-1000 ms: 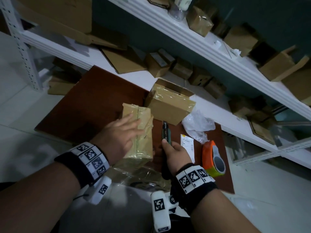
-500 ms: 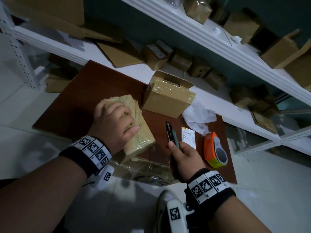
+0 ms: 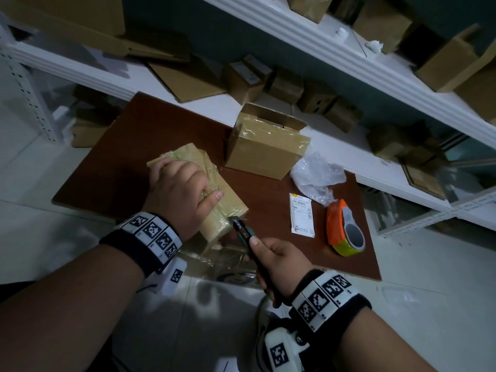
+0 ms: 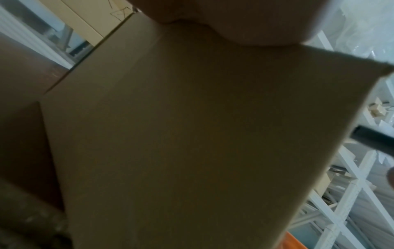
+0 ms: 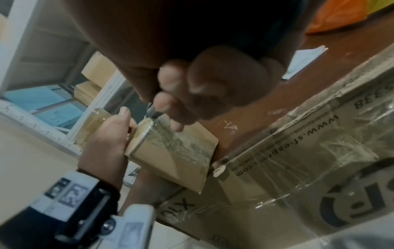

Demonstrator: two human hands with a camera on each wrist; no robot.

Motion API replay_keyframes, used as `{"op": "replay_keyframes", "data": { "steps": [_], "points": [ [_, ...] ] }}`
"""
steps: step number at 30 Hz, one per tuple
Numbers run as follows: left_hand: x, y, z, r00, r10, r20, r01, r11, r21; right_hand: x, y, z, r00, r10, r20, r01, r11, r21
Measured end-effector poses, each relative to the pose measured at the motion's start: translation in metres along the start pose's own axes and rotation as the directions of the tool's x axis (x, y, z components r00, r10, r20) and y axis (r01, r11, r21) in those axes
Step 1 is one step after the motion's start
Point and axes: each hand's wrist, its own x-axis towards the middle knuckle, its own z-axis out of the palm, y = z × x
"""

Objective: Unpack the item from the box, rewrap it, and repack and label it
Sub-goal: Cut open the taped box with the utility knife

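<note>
A small taped cardboard box (image 3: 214,183) lies on the brown table (image 3: 134,146); it fills the left wrist view as a tan wall (image 4: 170,134). My left hand (image 3: 179,191) grips it from above, fingers over the far edge and thumb on the near side. My right hand (image 3: 279,261) holds a black utility knife (image 3: 243,232), whose tip touches the box's taped near corner (image 5: 149,124). The right wrist view shows my right hand (image 5: 192,89) around the knife (image 5: 152,112) beside the left thumb (image 5: 124,114).
A larger taped box (image 3: 265,149) with an open top stands behind. Clear bubble wrap (image 3: 316,175), a white shipping label (image 3: 302,216) and an orange tape dispenser (image 3: 345,228) lie to the right. A flattened printed carton (image 5: 298,176) lies under the near table edge. White shelves (image 3: 335,57) hold several boxes.
My left hand turned the small box flatter and clamped over its top. My right hand brought the knife left until its tip met the box's near corner.
</note>
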Motion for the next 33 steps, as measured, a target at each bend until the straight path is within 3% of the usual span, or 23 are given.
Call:
{"op": "replay_keyframes", "data": {
  "steps": [7,12,17,26,33],
  "points": [
    [0.001,0.001,-0.001,1.0,0.016,0.017,-0.016,1.0,0.024,0.011,-0.006,0.001,0.997,-0.018,-0.073,0.002,0.976,-0.216],
    [0.0,-0.001,0.001,1.0,0.018,0.01,-0.018,1.0,0.022,0.015,-0.01,-0.008,0.998,-0.051,-0.033,0.034,0.922,-0.385],
    [0.0,-0.002,0.003,0.999,0.009,-0.032,-0.009,1.0,0.005,0.01,-0.009,-0.018,0.999,-0.026,-0.025,0.014,0.917,-0.399],
    [0.003,-0.002,0.005,0.999,0.001,-0.043,0.0,1.0,0.019,0.015,-0.011,-0.008,0.993,-0.108,-0.056,0.073,0.898,-0.434],
    [0.002,-0.002,0.005,0.999,-0.006,-0.045,0.007,1.0,0.009,0.015,-0.02,-0.015,0.996,-0.089,-0.007,0.07,0.83,-0.553]
  ]
}}
